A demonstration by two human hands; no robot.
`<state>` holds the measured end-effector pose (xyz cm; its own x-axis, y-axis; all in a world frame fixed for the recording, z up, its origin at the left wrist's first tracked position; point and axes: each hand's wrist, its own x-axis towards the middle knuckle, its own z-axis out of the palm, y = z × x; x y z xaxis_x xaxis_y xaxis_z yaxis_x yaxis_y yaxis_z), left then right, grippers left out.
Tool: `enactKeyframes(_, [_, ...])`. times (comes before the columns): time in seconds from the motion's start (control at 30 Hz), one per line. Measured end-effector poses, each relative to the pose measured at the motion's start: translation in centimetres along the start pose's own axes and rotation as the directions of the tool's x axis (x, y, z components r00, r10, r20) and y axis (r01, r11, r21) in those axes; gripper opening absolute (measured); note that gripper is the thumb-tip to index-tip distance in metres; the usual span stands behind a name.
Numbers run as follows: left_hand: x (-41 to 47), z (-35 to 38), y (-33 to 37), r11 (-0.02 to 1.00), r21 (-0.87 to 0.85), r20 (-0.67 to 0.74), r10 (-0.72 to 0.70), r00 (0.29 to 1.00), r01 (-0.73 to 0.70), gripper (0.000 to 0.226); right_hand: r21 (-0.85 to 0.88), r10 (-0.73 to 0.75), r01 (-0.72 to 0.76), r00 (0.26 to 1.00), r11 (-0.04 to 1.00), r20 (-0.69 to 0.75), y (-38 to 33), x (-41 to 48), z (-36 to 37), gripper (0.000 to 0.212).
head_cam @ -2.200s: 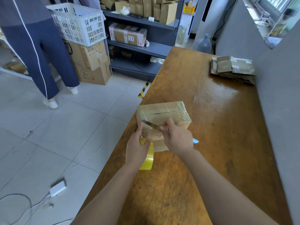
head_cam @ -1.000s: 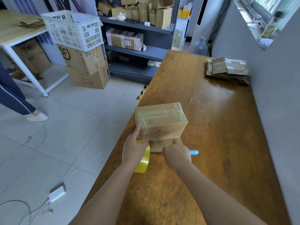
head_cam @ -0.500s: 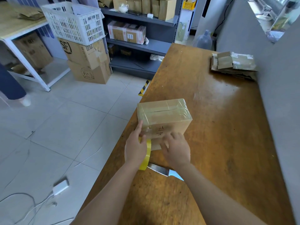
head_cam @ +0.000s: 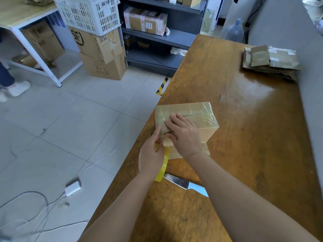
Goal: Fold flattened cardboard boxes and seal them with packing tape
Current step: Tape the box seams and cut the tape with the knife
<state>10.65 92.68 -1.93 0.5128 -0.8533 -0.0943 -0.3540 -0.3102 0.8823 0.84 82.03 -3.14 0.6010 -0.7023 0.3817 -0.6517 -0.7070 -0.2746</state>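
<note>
Cardboard box (head_cam: 197, 117), wrapped in clear tape, sat on the wooden table (head_cam: 244, 163) nr its left edge, directly ahead of both hands. Right hand (head_cam: 184, 137) lay palm-down on the box's near-left top corner, fingers straight & slightly spread, pressing flat on the taped surface; the rest of the box stretched away to the right, beyond the fingertips. Left hand (head_cam: 151, 155) was just beside the box's near-left vertical edge, fingers curled round a yellow tape roll (head_cam: 164, 165) held upright below that corner, w/ thumb reaching up to touch the box side. A paler strip of cardboard showed under the box's near side by the right wrist; couldn't tell if flap or separate piece. Knife (head_cam: 185, 185), blue handle, lay flat on the table closer to the person than the roll, blade tip nr the roll's lower rim, handle partly hidden under the right forearm. Far right of the table, against the grey wall: stack of flattened boxes (head_cam: 269, 63), well apart from the hands. Off to the left: white crate (head_cam: 87, 13) on stacked cartons (head_cam: 99, 53), grey shelving (head_cam: 157, 37), a charger (head_cam: 73, 186) w/ cable on the tiled floor.
</note>
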Motion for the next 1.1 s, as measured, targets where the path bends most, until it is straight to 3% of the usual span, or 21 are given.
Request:
enactKeyframes(0.17, [0.2,0.1,-0.1,0.998,0.001,-0.028,-0.062,0.998,0.062,0.067,-0.003,-0.019,0.019,0.998,1.000,-0.061,0.1,-0.2,0.2,0.042])
enactKeyframes(0.3, [0.2,0.1,-0.4,0.980,-0.057,-0.015,-0.192,0.981,0.191,0.079,-0.008,0.004,-0.004,0.999,1.000,-0.048,0.0,-0.1,0.3,0.044])
enactKeyframes(0.47, [0.3,0.2,-0.7,0.939,-0.150,-0.031,-0.316,0.948,0.308,0.079,0.017,0.056,-0.056,0.998,0.998,-0.006,-0.5,0.1,0.2,0.044])
enactKeyframes(0.77, [0.1,0.0,-0.2,0.929,-0.160,-0.027,-0.341,0.940,0.332,0.069,-0.054,0.070,-0.072,0.997,0.996,-0.044,-1.5,0.5,-0.4,0.039])
enactKeyframes(0.9, [-0.3,-0.3,-0.6,0.926,-0.180,-0.021,-0.341,0.940,0.331,0.069,-0.108,0.029,-0.032,0.999,0.994,-0.028,-1.1,0.1,0.2,0.055])
enactKeyframes(1.1, [-0.8,-0.6,-0.6,0.913,-0.222,-0.002,-0.352,0.936,0.343,0.067,0.022,0.023,-0.021,0.997,1.000,-0.077,-0.3,0.2,0.1,0.046])
